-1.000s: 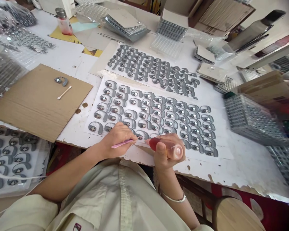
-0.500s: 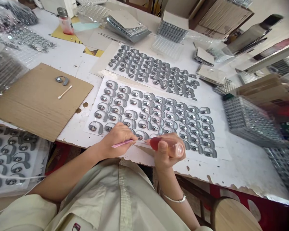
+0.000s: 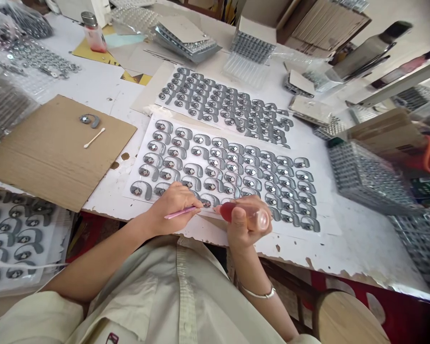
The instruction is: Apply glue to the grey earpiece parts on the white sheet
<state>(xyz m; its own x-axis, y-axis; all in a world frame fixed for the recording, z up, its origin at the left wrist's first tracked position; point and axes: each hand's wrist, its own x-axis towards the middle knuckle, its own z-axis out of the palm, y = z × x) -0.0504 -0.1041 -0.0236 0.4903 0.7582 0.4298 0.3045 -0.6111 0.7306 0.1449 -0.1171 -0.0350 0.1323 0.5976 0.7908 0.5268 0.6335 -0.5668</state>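
A thin pink stick-like tool point(image 3: 181, 212) is pinched in my left hand point(image 3: 174, 208), which rests at the near edge of a white sheet point(image 3: 331, 222). My right hand point(image 3: 245, 229) is wrapped round a small squeeze bottle point(image 3: 249, 215) with reddish liquid, tipped so its nozzle points left. Between the two hands lies a grey hook-shaped piece point(image 3: 208, 200) with a round metallic centre, close to the nozzle. I cannot tell whether the nozzle touches it. Rows of similar hook-shaped pieces point(image 3: 270, 177) cover the sheet, and my hands hide some of them.
On the left, a cardboard piece point(image 3: 57, 157) bears a cotton swab point(image 3: 94, 138) and a single hook-shaped piece point(image 3: 89, 119). A second sheet of pieces point(image 3: 222, 102) lies behind. A metal-capped jar point(image 3: 94, 33) stands at the back left. Stacked trays point(image 3: 370, 179) stand at the right.
The whole view has shifted slightly. The bottle's nozzle is a little nearer the small piece between my hands; both hands keep their grips.
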